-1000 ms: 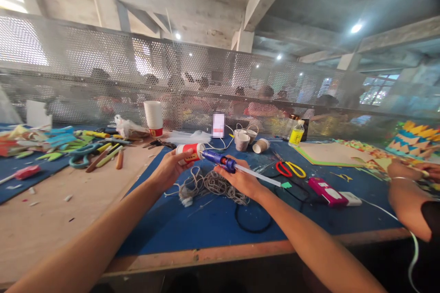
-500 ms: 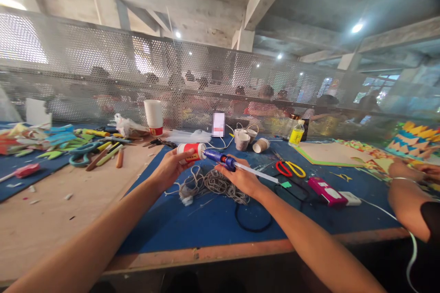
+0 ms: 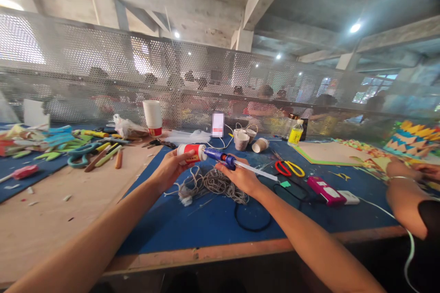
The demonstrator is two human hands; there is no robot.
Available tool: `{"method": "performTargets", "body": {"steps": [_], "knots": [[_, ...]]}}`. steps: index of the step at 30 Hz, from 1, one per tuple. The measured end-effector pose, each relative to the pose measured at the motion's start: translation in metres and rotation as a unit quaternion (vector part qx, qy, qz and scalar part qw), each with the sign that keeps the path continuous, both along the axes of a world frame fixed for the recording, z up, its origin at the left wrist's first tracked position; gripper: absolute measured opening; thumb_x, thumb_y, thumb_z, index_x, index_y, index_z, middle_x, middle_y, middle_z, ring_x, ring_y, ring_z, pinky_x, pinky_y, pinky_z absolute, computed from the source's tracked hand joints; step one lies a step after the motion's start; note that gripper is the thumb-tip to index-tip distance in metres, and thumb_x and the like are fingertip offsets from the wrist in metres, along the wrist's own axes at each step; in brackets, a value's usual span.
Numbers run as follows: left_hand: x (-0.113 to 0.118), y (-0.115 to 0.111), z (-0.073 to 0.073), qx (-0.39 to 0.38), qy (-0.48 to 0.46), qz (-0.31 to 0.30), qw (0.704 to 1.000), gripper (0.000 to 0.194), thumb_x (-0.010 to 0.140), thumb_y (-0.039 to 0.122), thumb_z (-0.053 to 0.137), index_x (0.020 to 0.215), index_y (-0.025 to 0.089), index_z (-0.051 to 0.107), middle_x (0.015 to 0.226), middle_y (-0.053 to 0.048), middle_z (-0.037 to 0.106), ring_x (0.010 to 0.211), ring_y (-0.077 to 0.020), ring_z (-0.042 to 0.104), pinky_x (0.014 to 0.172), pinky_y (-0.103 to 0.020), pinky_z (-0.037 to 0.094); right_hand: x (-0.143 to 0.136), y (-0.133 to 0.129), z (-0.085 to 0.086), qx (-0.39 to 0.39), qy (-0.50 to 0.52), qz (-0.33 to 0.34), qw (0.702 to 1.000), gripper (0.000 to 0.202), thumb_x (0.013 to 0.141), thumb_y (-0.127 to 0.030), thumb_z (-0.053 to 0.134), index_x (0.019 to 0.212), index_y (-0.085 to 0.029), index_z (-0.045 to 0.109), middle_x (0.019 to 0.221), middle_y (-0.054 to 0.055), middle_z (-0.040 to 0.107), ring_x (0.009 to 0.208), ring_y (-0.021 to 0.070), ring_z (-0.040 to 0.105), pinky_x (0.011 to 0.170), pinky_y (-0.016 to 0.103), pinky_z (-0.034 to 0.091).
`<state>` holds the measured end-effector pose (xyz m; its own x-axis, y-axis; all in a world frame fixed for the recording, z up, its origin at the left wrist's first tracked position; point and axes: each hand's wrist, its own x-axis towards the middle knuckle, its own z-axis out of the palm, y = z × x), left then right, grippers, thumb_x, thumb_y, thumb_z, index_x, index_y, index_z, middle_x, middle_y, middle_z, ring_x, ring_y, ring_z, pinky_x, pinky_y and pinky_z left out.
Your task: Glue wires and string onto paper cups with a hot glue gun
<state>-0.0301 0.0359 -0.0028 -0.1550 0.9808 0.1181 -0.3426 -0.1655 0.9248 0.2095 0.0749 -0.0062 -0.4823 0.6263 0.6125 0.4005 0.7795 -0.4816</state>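
My left hand (image 3: 171, 169) is wrapped round a red and white paper cup (image 3: 192, 152), which lies on its side in the air above the blue mat. In my right hand (image 3: 242, 175) is a blue glue gun (image 3: 220, 157), with a long white glue stick (image 3: 257, 172) out of its back end. The gun's nozzle is at the cup's right end; whether they touch is hard to tell. Below both hands a tangle of grey cord (image 3: 220, 183) rests on the mat.
Red and yellow scissors (image 3: 289, 168), a magenta box (image 3: 326, 191) and a black cable lie right. Behind stand string-wrapped cups (image 3: 241, 138), a phone (image 3: 217, 124), stacked cups (image 3: 153, 116) and a bottle (image 3: 295, 132). A person's arm (image 3: 405, 201) reaches in at the far right.
The view has shifted very slightly. Both hands keep their hold on the cup and the glue gun, with no other clear movement.
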Motion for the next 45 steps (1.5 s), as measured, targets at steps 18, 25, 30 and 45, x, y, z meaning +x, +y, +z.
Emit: {"method": "performTargets", "body": {"steps": [18, 25, 30, 45], "knots": [[0.0056, -0.0031, 0.0011, 0.001, 0.031, -0.003, 1.0, 0.028, 0.066, 0.023, 0.083, 0.09, 0.012, 0.072, 0.083, -0.009, 0.075, 0.07, -0.0167, 0.069, 0.062, -0.024, 0.055, 0.0007, -0.0007, 0.003, -0.016, 0.051, -0.009, 0.999, 0.035, 0.091, -0.054, 0.057, 0.092, -0.021, 0.069, 0.087, 0.005, 0.074, 0.079, 0.0219, 0.069, 0.075, 0.031, 0.05], [0.0042, -0.0041, 0.0027, 0.012, 0.034, 0.017, 0.999, 0.029, 0.068, 0.027, 0.082, 0.091, 0.013, 0.071, 0.085, -0.008, 0.075, 0.074, -0.0181, 0.069, 0.066, -0.027, 0.056, -0.0002, -0.0021, 0.0031, -0.013, 0.037, 0.0, 0.999, 0.035, 0.091, -0.055, 0.056, 0.09, -0.022, 0.068, 0.084, 0.004, 0.073, 0.076, 0.0209, 0.067, 0.072, 0.03, 0.049], [0.0033, -0.0034, 0.004, 0.019, 0.044, 0.038, 0.998, 0.034, 0.065, 0.03, 0.084, 0.092, 0.014, 0.072, 0.09, -0.008, 0.077, 0.08, -0.0206, 0.071, 0.071, -0.028, 0.055, 0.0006, -0.0039, 0.0059, -0.01, 0.026, 0.008, 1.0, 0.033, 0.091, -0.054, 0.055, 0.089, -0.023, 0.066, 0.082, 0.003, 0.072, 0.074, 0.0201, 0.065, 0.071, 0.029, 0.048], [0.0036, -0.0039, 0.0046, 0.037, 0.09, 0.072, 0.993, 0.034, 0.066, 0.036, 0.085, 0.09, 0.016, 0.072, 0.087, -0.005, 0.076, 0.077, -0.0178, 0.069, 0.072, -0.027, 0.052, 0.0001, 0.0021, 0.0018, 0.05, 0.01, 0.01, 0.999, 0.029, 0.092, -0.05, 0.058, 0.084, -0.021, 0.06, 0.083, 0.003, 0.061, 0.078, 0.019, 0.06, 0.072, 0.029, 0.045]]}}
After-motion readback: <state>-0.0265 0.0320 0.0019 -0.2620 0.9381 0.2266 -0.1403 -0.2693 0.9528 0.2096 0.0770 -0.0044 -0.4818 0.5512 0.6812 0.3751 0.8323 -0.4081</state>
